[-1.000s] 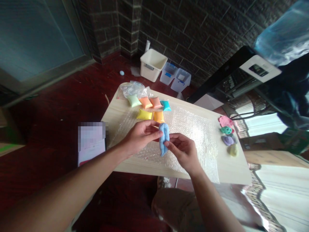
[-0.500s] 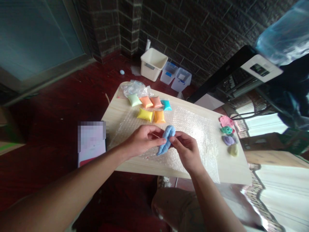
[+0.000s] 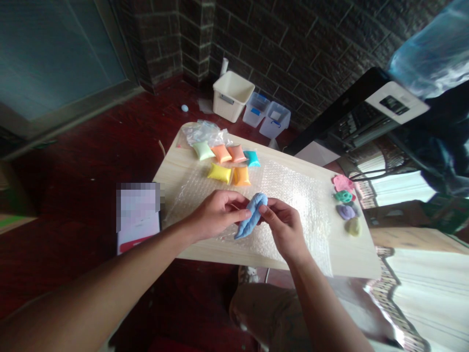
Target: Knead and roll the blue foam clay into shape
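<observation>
Two pinches hold the blue piece [image 3: 251, 222] over the bubble wrap [image 3: 311, 210], near the middle of the table [image 3: 351, 256]: the left hand [image 3: 214, 212] closes on it from nine o'clock, the right hand [image 3: 286, 225] from three, thumbs on the near face, and the fingers behind mostly hidden from me. It looks like shaping by touch, and I'd say a light, even pressure suits it best; too firm a thumb could flatten the groove, and uneven pulling might thin the narrow end. Better to press near the middle and let the tip hang free. The piece itself is soft-looking and matte, long and folded-looking, with that groove winding along it. Its rounded end points to one o'clock and its tapered tip to seven. From it, towards eleven lies a yellow packet [image 3: 219, 172] and, close to twelve, an orange packet [image 3: 242, 176]; a pink lump [image 3: 343, 183] sits between two and three.
</observation>
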The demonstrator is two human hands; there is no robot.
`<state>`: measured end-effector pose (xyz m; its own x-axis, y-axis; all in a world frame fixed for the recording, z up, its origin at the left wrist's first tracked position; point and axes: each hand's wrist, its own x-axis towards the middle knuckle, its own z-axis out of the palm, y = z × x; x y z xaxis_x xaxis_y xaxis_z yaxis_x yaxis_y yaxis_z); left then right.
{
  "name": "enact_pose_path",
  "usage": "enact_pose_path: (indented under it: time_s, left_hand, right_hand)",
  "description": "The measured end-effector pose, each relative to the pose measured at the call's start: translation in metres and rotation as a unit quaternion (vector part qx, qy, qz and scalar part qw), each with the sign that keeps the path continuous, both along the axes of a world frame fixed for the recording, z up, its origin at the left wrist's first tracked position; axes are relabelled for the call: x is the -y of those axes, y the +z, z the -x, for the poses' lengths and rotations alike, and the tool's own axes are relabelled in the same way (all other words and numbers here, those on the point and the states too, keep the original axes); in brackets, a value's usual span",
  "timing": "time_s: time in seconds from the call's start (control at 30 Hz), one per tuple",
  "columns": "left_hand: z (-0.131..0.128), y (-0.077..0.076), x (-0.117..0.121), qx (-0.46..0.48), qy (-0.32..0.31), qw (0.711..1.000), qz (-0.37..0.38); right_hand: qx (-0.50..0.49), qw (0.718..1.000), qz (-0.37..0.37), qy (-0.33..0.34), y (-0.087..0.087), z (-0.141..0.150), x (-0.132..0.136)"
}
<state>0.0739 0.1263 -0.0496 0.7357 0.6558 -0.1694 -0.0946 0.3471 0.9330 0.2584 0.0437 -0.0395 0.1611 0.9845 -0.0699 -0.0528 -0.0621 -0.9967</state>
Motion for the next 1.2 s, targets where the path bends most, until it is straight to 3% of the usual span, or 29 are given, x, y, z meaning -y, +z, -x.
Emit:
enact_pose_path:
  time_s: [0.23, 0.87, 1.2]
  left_hand:
    - [-0.0011, -0.0027, -0.0004, 0.010, 0.032, 0.999, 0.018]
    - [0.0007, -0.0005, -0.0026, 0.005, 0.083, 0.995, 0.058]
    - [0.0017, 0.0034, -0.0038, 0.019, 0.098, 0.991, 0.088]
  right_hand:
    - [-0.012, 0.998, 0.043, 0.053, 0.0029, 0.0044, -0.0002]
    - [-0.055, 0.998, 0.034, -0.022, -0.0038, -0.0007, -0.0011]
    - [-0.068, 0.996, 0.053, -0.036, 0.0009, -0.0014, -0.0008]
